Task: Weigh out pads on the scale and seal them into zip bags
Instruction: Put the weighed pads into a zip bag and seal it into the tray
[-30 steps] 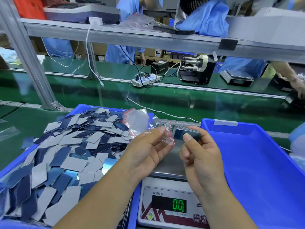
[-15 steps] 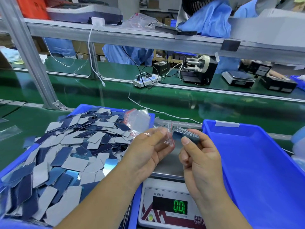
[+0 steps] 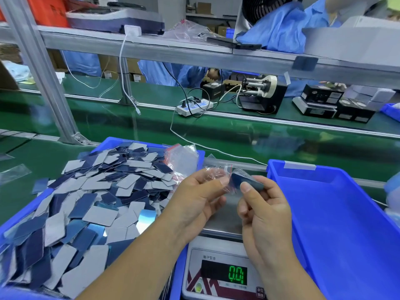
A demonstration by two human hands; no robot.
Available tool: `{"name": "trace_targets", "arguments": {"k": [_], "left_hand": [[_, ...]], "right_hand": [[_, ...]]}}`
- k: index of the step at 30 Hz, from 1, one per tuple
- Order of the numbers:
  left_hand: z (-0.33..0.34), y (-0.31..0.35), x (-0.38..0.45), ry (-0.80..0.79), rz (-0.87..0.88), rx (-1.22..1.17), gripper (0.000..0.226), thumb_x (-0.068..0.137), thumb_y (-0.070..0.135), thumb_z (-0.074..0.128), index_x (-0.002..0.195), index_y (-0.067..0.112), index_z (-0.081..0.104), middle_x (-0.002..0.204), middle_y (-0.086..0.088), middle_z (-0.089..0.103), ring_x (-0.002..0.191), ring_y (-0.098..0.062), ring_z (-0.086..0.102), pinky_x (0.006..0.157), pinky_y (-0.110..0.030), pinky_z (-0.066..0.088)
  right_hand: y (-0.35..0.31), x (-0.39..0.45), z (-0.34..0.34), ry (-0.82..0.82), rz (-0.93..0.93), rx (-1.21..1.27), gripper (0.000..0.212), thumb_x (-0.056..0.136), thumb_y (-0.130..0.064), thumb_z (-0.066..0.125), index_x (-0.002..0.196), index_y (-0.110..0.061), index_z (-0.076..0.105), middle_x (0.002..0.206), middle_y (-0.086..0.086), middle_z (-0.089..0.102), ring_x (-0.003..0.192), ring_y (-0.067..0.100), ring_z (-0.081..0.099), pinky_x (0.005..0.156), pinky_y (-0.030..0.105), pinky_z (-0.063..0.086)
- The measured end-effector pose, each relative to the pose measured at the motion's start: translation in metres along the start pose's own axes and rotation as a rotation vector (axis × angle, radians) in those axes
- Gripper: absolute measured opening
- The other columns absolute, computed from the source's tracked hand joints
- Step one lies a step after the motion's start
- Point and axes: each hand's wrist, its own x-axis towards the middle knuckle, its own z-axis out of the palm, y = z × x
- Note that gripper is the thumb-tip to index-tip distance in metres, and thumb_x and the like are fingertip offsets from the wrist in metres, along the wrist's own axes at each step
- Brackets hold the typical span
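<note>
My left hand [image 3: 194, 198] pinches a small zip bag [image 3: 217, 176] open; my right hand [image 3: 263, 204] grips a stack of pads [image 3: 246, 182] at its mouth — partly in, I think. Below both hands the scale [image 3: 223, 267] pan sits bare — weighing done, sealing left.

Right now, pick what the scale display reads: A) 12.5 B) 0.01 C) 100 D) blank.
B: the scale shows green digits 0.01 on its display, its pan bare while the left hand and right hand hold the zip bag and pads above it.
</note>
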Motion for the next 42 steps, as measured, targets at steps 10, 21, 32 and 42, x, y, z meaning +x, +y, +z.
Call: {"name": "trace_targets", "arguments": {"k": [10,21,32,42], "left_hand": [[0.001,0.002,0.000,0.011,0.059,0.005,0.016,0.058,0.017,0.084,0.073,0.021,0.078,0.081,-0.002,0.071,0.061,-0.006,0.063,0.050,-0.018,0.048],[0.005,0.002,-0.003,0.029,-0.044,0.055,0.019,0.058,0.030,0.085,0.063,0.018,0.070,0.060,-0.001,0.054,0.047,-0.006,0.045,0.040,-0.017,0.036],[0.005,0.000,-0.003,0.039,-0.010,0.160,0.027,0.057,0.048,0.085,0.061,0.023,0.074,0.066,0.003,0.057,0.051,-0.006,0.046,0.043,-0.018,0.038],[0.004,-0.003,-0.006,-0.030,0.027,0.151,0.013,0.063,0.024,0.082,0.075,0.018,0.080,0.072,-0.006,0.060,0.055,-0.008,0.052,0.047,-0.019,0.044]], "right_hand": [[-0.014,0.004,-0.010,-0.194,-0.071,-0.451,0.024,0.086,-0.012,0.072,0.093,-0.035,0.072,0.089,-0.002,0.074,0.063,0.018,0.069,0.049,0.022,0.049],[-0.017,0.004,-0.015,-0.203,-0.057,-0.337,0.019,0.082,-0.010,0.075,0.091,-0.026,0.072,0.093,0.008,0.074,0.067,0.026,0.070,0.048,0.025,0.050],[-0.012,0.002,-0.015,-0.175,-0.178,-0.424,0.018,0.078,-0.020,0.072,0.093,-0.030,0.070,0.091,0.004,0.073,0.065,0.024,0.070,0.048,0.025,0.050],[-0.019,0.001,-0.019,-0.149,-0.240,-0.569,0.014,0.078,-0.027,0.071,0.090,-0.032,0.067,0.069,0.002,0.067,0.050,0.019,0.060,0.047,0.028,0.049]]}}
